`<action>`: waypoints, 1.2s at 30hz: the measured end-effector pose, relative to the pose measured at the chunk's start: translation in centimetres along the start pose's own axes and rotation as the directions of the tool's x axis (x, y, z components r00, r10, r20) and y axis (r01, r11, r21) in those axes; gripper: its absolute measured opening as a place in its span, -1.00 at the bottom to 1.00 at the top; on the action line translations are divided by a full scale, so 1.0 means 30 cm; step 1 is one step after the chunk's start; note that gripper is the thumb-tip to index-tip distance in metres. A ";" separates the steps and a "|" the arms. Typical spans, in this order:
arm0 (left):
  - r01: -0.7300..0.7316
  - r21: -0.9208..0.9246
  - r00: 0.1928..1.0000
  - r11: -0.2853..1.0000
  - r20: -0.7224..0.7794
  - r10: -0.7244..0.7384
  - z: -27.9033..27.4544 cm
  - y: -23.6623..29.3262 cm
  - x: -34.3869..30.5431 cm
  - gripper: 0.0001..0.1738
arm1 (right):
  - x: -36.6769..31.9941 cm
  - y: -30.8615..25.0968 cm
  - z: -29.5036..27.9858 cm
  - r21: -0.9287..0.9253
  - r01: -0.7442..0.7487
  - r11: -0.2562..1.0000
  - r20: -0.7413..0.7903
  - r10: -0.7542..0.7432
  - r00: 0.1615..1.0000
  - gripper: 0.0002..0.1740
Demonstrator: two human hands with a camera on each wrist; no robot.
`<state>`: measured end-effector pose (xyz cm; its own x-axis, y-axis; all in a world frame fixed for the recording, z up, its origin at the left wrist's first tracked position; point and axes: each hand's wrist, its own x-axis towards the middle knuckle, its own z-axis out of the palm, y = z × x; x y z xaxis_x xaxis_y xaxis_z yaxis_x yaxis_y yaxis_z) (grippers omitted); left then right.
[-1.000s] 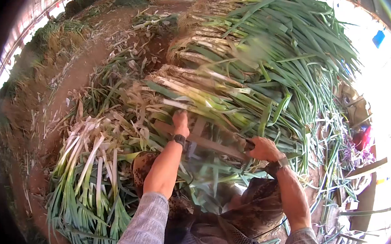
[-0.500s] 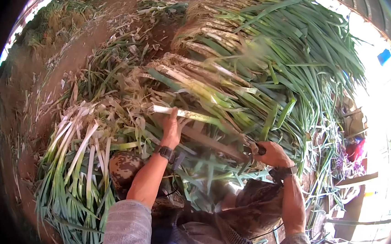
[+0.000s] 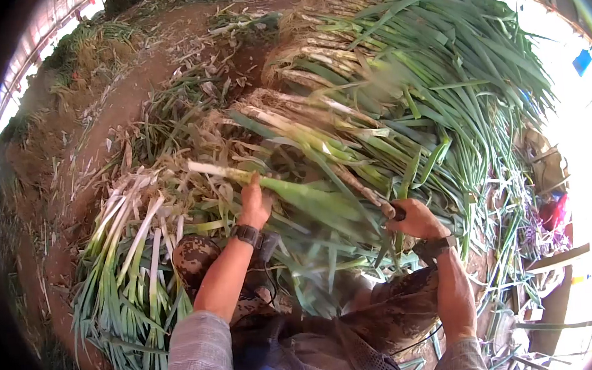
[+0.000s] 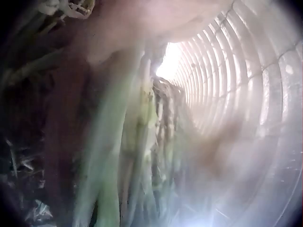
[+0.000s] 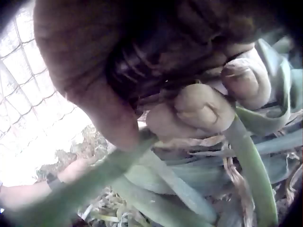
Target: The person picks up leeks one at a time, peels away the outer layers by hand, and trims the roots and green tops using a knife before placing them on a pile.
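Note:
My left hand (image 3: 254, 203) grips a leek (image 3: 215, 169) by its pale stem, the white root end pointing left and the broad green leaves trailing right over my lap. In the left wrist view, blurred leaves (image 4: 111, 142) hang below the fingers. My right hand (image 3: 415, 220) is curled round a dark ribbed handle (image 5: 137, 64); whatever it belongs to is hidden. Between its thumb and fingertips, the right wrist view shows a green leaf strip (image 5: 128, 158). A brownish stalk (image 3: 362, 188) runs up to this hand's fingers in the head view.
A large heap of untrimmed leeks (image 3: 452, 54) spreads ahead and to the right. Cleaned leeks with white stems (image 3: 136, 225) lie at the left beside my knee (image 3: 196, 255). Dry peelings (image 3: 202, 140) litter the soil. A ribbed tunnel wall (image 4: 246, 66) curves overhead.
The left hand has drawn a leek out from the heap's near edge and moved it left, toward me. The right hand has shifted slightly right, still gripping the dark handle.

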<state>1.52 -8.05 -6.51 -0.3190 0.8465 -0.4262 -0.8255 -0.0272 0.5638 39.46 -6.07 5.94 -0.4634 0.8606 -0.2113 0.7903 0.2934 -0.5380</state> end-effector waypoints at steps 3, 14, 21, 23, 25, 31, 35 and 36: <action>-0.083 -0.128 0.984 0.988 0.143 0.101 -0.119 0.009 0.104 -0.76 | -0.026 -0.058 0.007 -0.065 0.078 0.995 -0.017 -0.079 0.997 -0.59; -0.289 -0.019 0.891 0.957 0.360 0.277 0.052 0.389 -0.096 -0.53 | -0.075 -0.025 0.019 -0.026 0.182 0.983 -0.100 -0.184 0.978 -0.58; -0.119 0.070 0.988 0.990 0.105 0.112 0.009 0.122 0.124 -0.51 | -0.092 -0.111 0.132 -0.294 0.106 0.950 -0.076 -0.134 0.988 -0.62; -0.050 0.046 0.999 0.998 0.022 0.049 0.012 0.079 0.139 -0.55 | -0.103 -0.111 0.181 -0.345 0.077 0.935 -0.086 -0.113 0.990 -0.66; 0.012 0.153 0.999 0.988 0.047 -0.020 0.010 0.026 0.156 -0.62 | -0.105 -0.104 0.217 -0.337 0.092 0.937 -0.076 -0.124 0.989 -0.65; 0.026 0.236 0.999 0.971 0.027 -0.033 -0.048 -0.047 0.213 -0.76 | -0.114 -0.123 0.264 -0.392 0.124 0.911 0.140 -0.074 0.987 -0.67; -0.056 0.252 0.998 0.966 0.049 0.045 -0.041 -0.053 0.192 -0.78 | -0.079 -0.123 0.295 -0.373 0.134 0.918 0.149 -0.083 0.985 -0.67; -0.054 0.251 0.997 0.966 0.066 0.039 -0.039 -0.049 0.187 -0.77 | -0.065 -0.124 0.299 -0.375 0.139 0.917 0.156 -0.086 0.984 -0.67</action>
<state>0.41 -3.89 -10.55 -0.3195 0.8780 -0.3564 -0.6633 0.0613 0.7458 33.81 -12.57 1.03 -0.5863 0.7569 -0.2887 0.8100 0.5448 -0.2169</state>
